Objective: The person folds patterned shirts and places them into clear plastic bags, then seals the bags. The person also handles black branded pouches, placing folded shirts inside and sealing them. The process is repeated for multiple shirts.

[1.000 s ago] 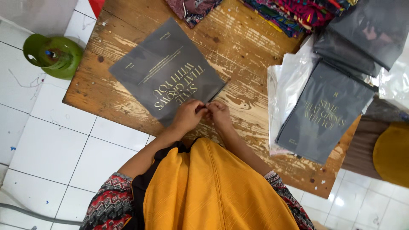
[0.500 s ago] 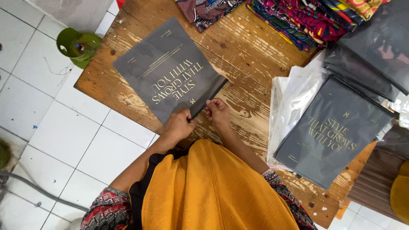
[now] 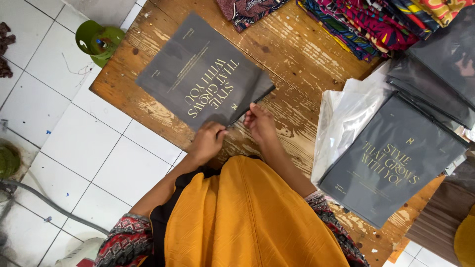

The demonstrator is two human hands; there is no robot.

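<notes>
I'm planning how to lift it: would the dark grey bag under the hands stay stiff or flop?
The dark grey bag lies thin and flat on the wooden table, so it probably flops and weighs little. Its smooth surface looks slippery. Left hand and right hand pinch its near edge.

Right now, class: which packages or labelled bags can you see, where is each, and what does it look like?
Flat dark grey plastic bag with pale gold lettering: on the worn wooden table, its near edge at both hands.
Second flat dark grey bag with gold lettering: right side, atop clear plastic wrappers.
More dark grey bags: stacked, upper right.
</notes>
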